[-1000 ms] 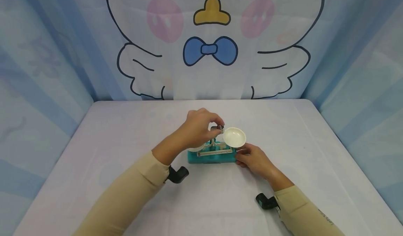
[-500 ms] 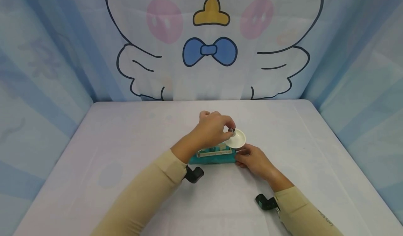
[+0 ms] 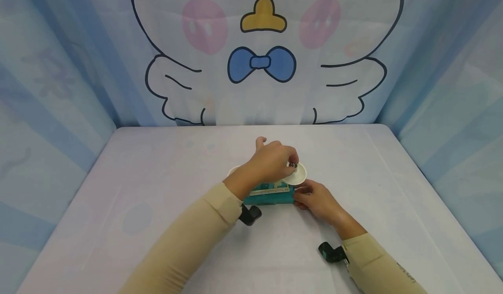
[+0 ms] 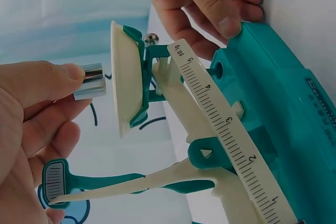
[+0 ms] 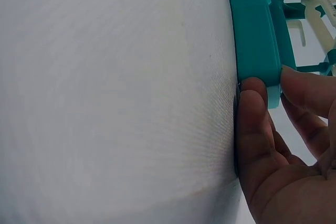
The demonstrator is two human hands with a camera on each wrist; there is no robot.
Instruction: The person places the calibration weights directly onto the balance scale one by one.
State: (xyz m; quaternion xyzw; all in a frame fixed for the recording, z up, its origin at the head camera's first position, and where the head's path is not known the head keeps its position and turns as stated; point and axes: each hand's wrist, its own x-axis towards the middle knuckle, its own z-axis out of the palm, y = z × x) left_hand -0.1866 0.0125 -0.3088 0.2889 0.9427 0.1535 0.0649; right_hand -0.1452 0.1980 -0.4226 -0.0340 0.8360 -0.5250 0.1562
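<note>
A teal balance scale [image 3: 271,199] with cream pans stands mid-table. My left hand [image 3: 273,162] pinches a shiny metal weight [image 4: 90,82] between thumb and fingers. In the left wrist view the weight is just off the face of the right pan [image 4: 126,80], with a small gap between them. My right hand [image 3: 317,201] grips the right end of the scale's base, thumb on top and fingers at the underside, as the right wrist view shows. The left pan [image 3: 233,170] is mostly hidden behind my left wrist. The graduated beam [image 4: 231,129] runs across the scale's front.
The scale's pointer plate [image 4: 55,178] stands up close to my left fingers. White cloth covers the table [image 3: 157,176]. A printed curtain [image 3: 259,97] hangs behind the table and along its sides. A black wrist-camera mount [image 3: 249,215] juts from the left sleeve.
My left hand has carried the weight rightward, from above the scale's middle to over the right pan, and lowered it. The right hand keeps its grip on the base.
</note>
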